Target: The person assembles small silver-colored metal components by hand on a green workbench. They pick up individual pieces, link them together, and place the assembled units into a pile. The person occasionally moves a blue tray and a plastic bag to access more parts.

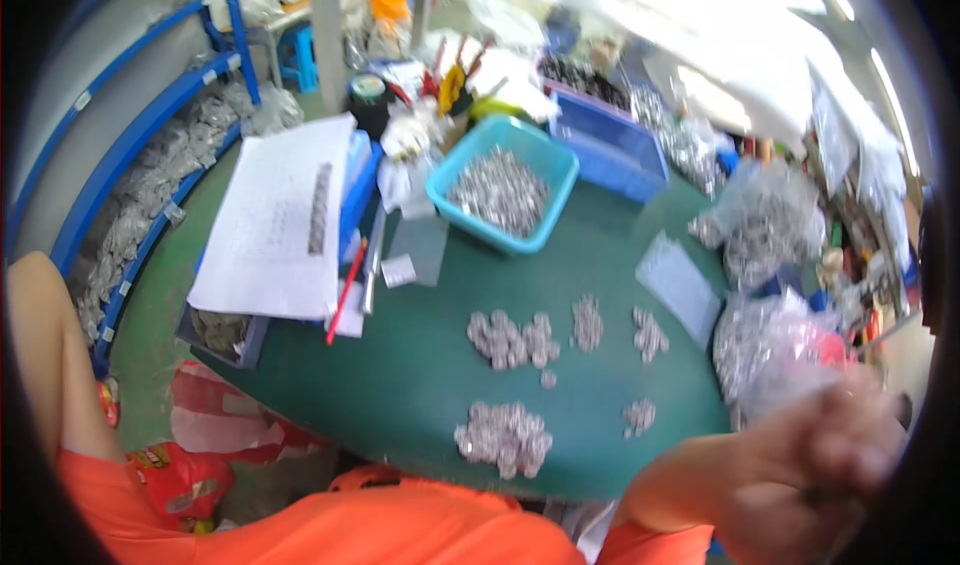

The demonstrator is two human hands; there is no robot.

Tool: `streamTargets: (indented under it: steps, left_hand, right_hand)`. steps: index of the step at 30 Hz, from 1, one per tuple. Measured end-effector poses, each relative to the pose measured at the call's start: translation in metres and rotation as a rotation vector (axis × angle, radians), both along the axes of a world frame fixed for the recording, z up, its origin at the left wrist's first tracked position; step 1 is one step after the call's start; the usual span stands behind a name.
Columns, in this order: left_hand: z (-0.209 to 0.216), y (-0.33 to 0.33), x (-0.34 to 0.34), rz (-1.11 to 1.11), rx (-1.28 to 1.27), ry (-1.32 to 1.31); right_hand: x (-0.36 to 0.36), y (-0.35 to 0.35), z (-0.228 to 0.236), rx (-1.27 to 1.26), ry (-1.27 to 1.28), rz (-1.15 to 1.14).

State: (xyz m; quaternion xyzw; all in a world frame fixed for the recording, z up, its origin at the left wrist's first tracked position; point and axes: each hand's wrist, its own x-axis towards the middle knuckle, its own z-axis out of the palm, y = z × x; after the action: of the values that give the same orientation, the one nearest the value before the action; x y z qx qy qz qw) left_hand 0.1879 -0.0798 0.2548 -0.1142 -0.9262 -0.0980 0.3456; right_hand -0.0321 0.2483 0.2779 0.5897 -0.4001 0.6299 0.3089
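Observation:
My right hand (pixel 815 460) is raised at the lower right, smeared by motion. Its fingers seem bent, but whether anything is in them does not show. Beside it lie clear plastic bags (pixel 770 350) filled with small shiny parts. Of my left arm (pixel 45 355) only a bent part shows at the left edge; that hand is out of view. On the green table (pixel 400 385) small silvery round pieces lie in several piles: a large near pile (pixel 505 438), a far pile (pixel 510 340), a narrow pile (pixel 587 323) and two small ones (pixel 650 335) on the right.
A turquoise basin (pixel 555 210) holds many small metal parts. Behind it stands a blue tray (pixel 610 155). Printed sheets (pixel 270 225) lie at left, beside a red pen (pixel 347 290). A translucent sheet (pixel 680 287) lies at right. Blue shelving (pixel 140 130) with bagged goods lines the left.

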Motion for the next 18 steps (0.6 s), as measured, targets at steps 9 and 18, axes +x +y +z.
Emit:
streamTargets:
  steps: [9, 18]
  left_hand:
    - [-0.023, -0.013, -0.003, 0.116, 0.093, -0.079]
    - [-0.034, -0.025, -0.010, 0.122, 0.147, -0.104]
  right_hand:
    - [0.043, -0.240, -0.231, 1.271, -0.212, 0.227]
    - [0.075, -0.296, -0.242, 1.352, -0.188, 0.156]
